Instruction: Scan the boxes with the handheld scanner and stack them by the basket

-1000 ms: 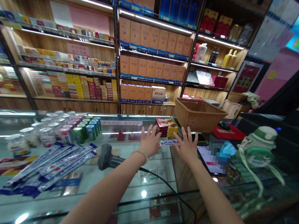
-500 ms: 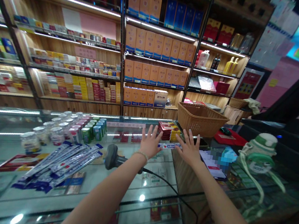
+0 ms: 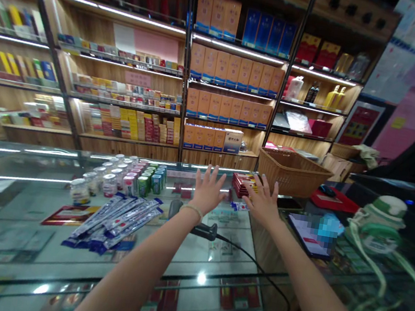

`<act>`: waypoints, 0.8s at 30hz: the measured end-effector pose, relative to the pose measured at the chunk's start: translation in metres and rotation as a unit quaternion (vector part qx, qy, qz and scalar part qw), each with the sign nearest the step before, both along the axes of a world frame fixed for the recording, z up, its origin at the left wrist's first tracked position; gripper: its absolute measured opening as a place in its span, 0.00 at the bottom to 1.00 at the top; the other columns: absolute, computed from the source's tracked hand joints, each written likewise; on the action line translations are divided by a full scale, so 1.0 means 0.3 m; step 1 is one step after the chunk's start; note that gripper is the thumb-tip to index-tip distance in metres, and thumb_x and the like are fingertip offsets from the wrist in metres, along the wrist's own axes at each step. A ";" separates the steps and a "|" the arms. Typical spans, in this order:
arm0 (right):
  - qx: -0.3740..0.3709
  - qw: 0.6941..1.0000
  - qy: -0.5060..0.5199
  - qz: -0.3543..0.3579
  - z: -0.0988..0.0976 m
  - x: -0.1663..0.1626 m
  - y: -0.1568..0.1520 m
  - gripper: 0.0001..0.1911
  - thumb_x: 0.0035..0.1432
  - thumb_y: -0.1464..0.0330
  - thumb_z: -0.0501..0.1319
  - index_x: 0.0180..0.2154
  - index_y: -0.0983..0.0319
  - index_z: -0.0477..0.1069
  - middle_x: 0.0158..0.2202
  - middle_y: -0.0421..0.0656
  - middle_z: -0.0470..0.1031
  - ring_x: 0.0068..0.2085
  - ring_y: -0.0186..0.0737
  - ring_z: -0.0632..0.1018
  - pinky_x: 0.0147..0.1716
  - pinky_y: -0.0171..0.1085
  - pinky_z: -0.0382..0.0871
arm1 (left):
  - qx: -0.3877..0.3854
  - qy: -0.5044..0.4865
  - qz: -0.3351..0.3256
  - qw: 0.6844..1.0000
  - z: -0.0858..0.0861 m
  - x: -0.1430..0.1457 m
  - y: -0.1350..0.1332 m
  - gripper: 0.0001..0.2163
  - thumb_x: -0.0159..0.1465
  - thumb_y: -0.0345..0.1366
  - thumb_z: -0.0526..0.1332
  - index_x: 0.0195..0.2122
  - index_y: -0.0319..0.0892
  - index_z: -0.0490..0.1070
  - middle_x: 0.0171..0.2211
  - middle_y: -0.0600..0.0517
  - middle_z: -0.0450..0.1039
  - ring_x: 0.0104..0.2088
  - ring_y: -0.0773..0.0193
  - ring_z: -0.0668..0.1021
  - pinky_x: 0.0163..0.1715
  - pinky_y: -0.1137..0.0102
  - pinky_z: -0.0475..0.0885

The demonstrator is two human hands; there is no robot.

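Both my hands hover over the glass counter (image 3: pixel 33 185) with fingers spread. My left hand (image 3: pixel 207 192) holds nothing; a bracelet circles its wrist. Below that wrist lies a black handheld barcode scanner (image 3: pixel 203 230), partly covered by my arm. My right hand (image 3: pixel 263 203) is also empty, beside a blue-and-white wrapped stick packet (image 3: pixel 238 206); whether it touches the packet I cannot tell. Just behind are stacked red packs (image 3: pixel 240 185), partly hidden by my right fingers. Left of my left arm, several similar stick packets (image 3: pixel 116 222) lie fanned in a pile.
Rows of small jars (image 3: pixel 109 184) and green cans (image 3: pixel 143 185) stand at the left. A wicker basket (image 3: pixel 293 178) is behind my right hand. A tablet-like device (image 3: pixel 307 236) and a green-white bottle (image 3: pixel 381 224) stand right. The scanner's cable (image 3: pixel 254 259) crosses the counter.
The view has turned left, so the counter items appear farther right. My left hand now sits apart from the single stick packet, and my right hand covers more of its right end.
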State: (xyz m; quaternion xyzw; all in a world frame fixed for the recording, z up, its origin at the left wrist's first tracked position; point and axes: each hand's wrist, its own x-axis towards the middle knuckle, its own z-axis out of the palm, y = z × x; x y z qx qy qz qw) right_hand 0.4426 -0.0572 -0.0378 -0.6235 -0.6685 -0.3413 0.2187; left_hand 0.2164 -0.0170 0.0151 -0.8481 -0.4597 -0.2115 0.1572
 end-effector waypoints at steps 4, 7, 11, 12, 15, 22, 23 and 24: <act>0.007 1.000 0.002 0.010 0.008 -0.046 0.010 0.28 0.68 0.53 0.58 0.66 0.50 0.65 0.74 0.49 0.55 0.73 0.56 0.52 0.69 0.67 0.31 | 0.007 -0.007 0.008 1.000 0.018 -0.060 -0.005 0.30 0.68 0.50 0.60 0.69 0.47 0.63 0.75 0.43 0.48 0.75 0.40 0.50 0.70 0.35 0.43; 0.015 1.000 0.005 0.019 0.018 -0.086 0.014 0.27 0.68 0.54 0.57 0.66 0.51 0.66 0.72 0.50 0.58 0.73 0.56 0.53 0.69 0.67 0.32 | 0.011 -0.011 0.021 1.000 0.035 -0.108 -0.014 0.29 0.68 0.50 0.60 0.69 0.48 0.63 0.75 0.43 0.49 0.74 0.40 0.50 0.70 0.35 0.44; 0.021 0.999 0.011 0.034 0.042 -0.160 0.013 0.25 0.69 0.55 0.57 0.64 0.52 0.68 0.71 0.50 0.60 0.72 0.56 0.55 0.69 0.65 0.32 | 0.028 -0.022 0.041 0.999 0.059 -0.180 -0.033 0.27 0.68 0.49 0.60 0.67 0.48 0.66 0.74 0.41 0.53 0.73 0.41 0.54 0.70 0.37 0.46; 0.021 0.999 0.013 0.039 0.049 -0.181 0.012 0.25 0.69 0.55 0.56 0.64 0.52 0.68 0.71 0.49 0.60 0.72 0.56 0.56 0.69 0.65 0.32 | 0.032 -0.024 0.046 0.998 0.065 -0.200 -0.037 0.27 0.68 0.49 0.60 0.67 0.48 0.66 0.74 0.42 0.53 0.73 0.41 0.55 0.70 0.37 0.46; 0.016 0.998 0.019 0.056 0.068 -0.250 0.010 0.25 0.70 0.55 0.55 0.64 0.52 0.68 0.72 0.49 0.59 0.72 0.56 0.55 0.69 0.65 0.32 | 0.039 -0.032 0.056 0.997 0.076 -0.259 -0.047 0.26 0.68 0.49 0.60 0.65 0.48 0.68 0.74 0.42 0.53 0.73 0.41 0.55 0.70 0.38 0.45; 0.006 0.996 0.040 0.084 0.101 -0.393 0.006 0.25 0.71 0.55 0.52 0.64 0.53 0.68 0.72 0.50 0.58 0.72 0.57 0.55 0.69 0.66 0.31 | 0.062 -0.048 0.081 0.994 0.097 -0.403 -0.070 0.24 0.69 0.47 0.58 0.64 0.50 0.69 0.74 0.45 0.51 0.73 0.41 0.53 0.70 0.38 0.44; 0.006 0.995 0.041 0.087 0.105 -0.409 0.005 0.25 0.71 0.55 0.52 0.64 0.53 0.68 0.72 0.50 0.58 0.72 0.57 0.55 0.69 0.66 0.31 | 0.063 -0.048 0.087 0.993 0.102 -0.421 -0.075 0.23 0.69 0.47 0.58 0.64 0.50 0.70 0.74 0.45 0.52 0.73 0.41 0.54 0.70 0.38 0.44; 0.006 0.995 0.042 0.091 0.108 -0.424 0.005 0.25 0.71 0.55 0.52 0.64 0.53 0.68 0.72 0.50 0.59 0.72 0.57 0.55 0.69 0.66 0.31 | 0.063 -0.048 0.093 0.992 0.106 -0.439 -0.079 0.23 0.69 0.48 0.58 0.64 0.50 0.70 0.74 0.44 0.52 0.73 0.41 0.54 0.70 0.39 0.44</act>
